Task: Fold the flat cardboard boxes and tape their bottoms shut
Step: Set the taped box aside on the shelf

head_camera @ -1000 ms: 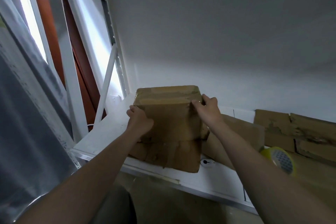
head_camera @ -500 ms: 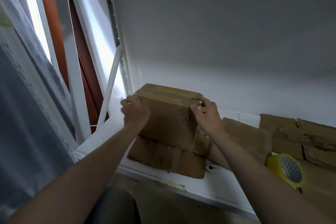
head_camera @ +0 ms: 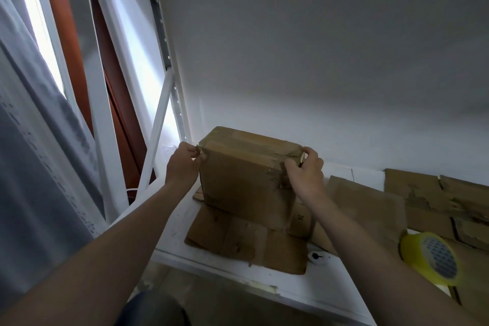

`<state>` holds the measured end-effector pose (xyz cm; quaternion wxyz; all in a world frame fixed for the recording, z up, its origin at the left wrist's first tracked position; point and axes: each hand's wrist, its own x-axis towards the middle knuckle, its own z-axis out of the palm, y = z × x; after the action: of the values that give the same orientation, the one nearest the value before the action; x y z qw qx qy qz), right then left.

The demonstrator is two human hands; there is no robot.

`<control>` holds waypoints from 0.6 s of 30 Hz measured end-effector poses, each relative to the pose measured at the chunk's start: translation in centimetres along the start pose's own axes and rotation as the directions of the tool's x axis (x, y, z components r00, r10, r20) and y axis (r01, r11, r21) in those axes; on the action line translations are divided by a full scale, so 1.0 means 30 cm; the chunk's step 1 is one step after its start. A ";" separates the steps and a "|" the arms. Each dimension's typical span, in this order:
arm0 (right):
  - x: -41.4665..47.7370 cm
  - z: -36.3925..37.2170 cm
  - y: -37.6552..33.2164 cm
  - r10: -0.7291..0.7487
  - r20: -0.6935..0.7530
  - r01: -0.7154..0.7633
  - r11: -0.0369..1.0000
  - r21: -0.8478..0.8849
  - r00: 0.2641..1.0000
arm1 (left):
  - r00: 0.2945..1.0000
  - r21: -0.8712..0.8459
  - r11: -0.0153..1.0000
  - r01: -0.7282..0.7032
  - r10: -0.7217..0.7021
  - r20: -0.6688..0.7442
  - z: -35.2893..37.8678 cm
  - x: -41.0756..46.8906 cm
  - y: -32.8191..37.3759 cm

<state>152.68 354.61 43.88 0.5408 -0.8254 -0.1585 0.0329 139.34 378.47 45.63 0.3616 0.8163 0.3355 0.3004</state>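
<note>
A folded brown cardboard box [head_camera: 246, 174] stands on the white table [head_camera: 172, 230] near the back wall, its taped face up and its loose flaps spread flat on the table toward me. My left hand [head_camera: 182, 167] grips the box's upper left corner. My right hand [head_camera: 304, 174] grips its upper right corner, fingers curled over the edge. A yellow roll of tape [head_camera: 430, 259] lies on flat cardboard at the right.
Several flat cardboard pieces [head_camera: 449, 198] lie along the wall to the right. A small white object [head_camera: 318, 257] sits near the table's front edge. A white metal shelf frame [head_camera: 158, 124] and a window stand at the left.
Both hands have slid up from the box's sides to its top corners. The box now sits further back toward the wall.
</note>
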 end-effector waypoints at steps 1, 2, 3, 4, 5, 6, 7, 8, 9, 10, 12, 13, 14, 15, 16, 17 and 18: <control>0.004 -0.001 -0.003 0.023 0.017 -0.022 1.000 -0.014 1.000 | 1.000 0.013 1.000 -0.007 0.007 0.018 0.002 0.003 0.007; 0.008 -0.004 -0.006 0.044 0.033 -0.043 0.998 -0.035 0.998 | 0.999 0.026 1.000 -0.018 0.017 0.036 0.001 0.008 0.013; 0.014 -0.007 -0.010 0.072 0.049 -0.069 0.996 -0.057 0.996 | 0.998 0.048 0.998 -0.031 0.029 0.057 -0.001 0.013 0.021; 0.018 -0.011 -0.018 0.109 0.066 -0.105 0.992 -0.070 0.992 | 0.996 0.064 0.997 -0.041 0.036 0.081 -0.003 0.018 0.029; 0.021 -0.015 -0.027 0.148 0.085 -0.142 0.987 -0.075 0.985 | 0.994 0.061 0.998 -0.029 0.022 0.105 -0.007 0.021 0.040; 0.023 -0.019 -0.038 0.179 0.100 -0.173 0.982 -0.070 0.979 | 0.992 0.032 0.999 0.001 -0.005 0.126 -0.013 0.024 0.050; 0.022 -0.023 -0.048 0.198 0.112 -0.194 0.980 -0.049 0.974 | 0.988 -0.005 0.999 0.042 -0.041 0.146 -0.019 0.024 0.065; 0.019 -0.026 -0.059 0.203 0.122 -0.203 0.979 -0.013 0.972 | 0.985 -0.036 0.997 0.074 -0.068 0.156 -0.028 0.025 0.079; 0.015 -0.030 -0.070 0.190 0.125 -0.195 0.980 0.031 0.974 | 0.985 -0.062 0.994 0.095 -0.085 0.151 -0.040 0.027 0.094; 0.009 -0.037 -0.084 0.167 0.118 -0.176 0.982 0.073 0.979 | 0.986 -0.099 0.989 0.111 -0.097 0.134 -0.052 0.032 0.109; -0.001 -0.060 -0.116 0.118 0.081 -0.128 0.983 0.134 0.990 | 0.989 -0.181 0.975 0.129 -0.113 0.095 -0.083 0.041 0.143; -0.004 -0.074 -0.130 0.098 0.059 -0.106 0.982 0.159 0.993 | 0.990 -0.197 0.971 0.136 -0.125 0.066 -0.100 0.039 0.164; -0.009 -0.090 -0.144 0.077 0.040 -0.083 0.979 0.184 0.996 | 0.991 -0.203 0.970 0.135 -0.131 0.035 -0.117 0.032 0.182; -0.013 -0.106 -0.158 0.049 0.021 -0.052 0.976 0.211 0.999 | 0.993 -0.203 0.972 0.119 -0.119 0.012 -0.134 0.024 0.195; -0.022 -0.124 -0.174 0.017 0.003 -0.017 0.972 0.235 1.000 | 0.996 -0.194 0.977 0.090 -0.090 0.007 -0.149 0.015 0.206; -0.031 -0.140 -0.191 -0.015 -0.023 0.021 0.967 0.255 1.000 | 0.998 -0.182 0.982 0.056 -0.052 0.026 -0.165 0.006 0.217; -0.041 -0.155 -0.207 -0.043 -0.049 0.054 0.962 0.267 0.998 | 0.998 -0.178 0.984 0.021 -0.011 0.058 -0.180 0.000 0.231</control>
<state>151.16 352.40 51.27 0.6514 -0.7411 -0.1613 0.0232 137.69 377.02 54.13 0.4449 0.7862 0.3034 0.3033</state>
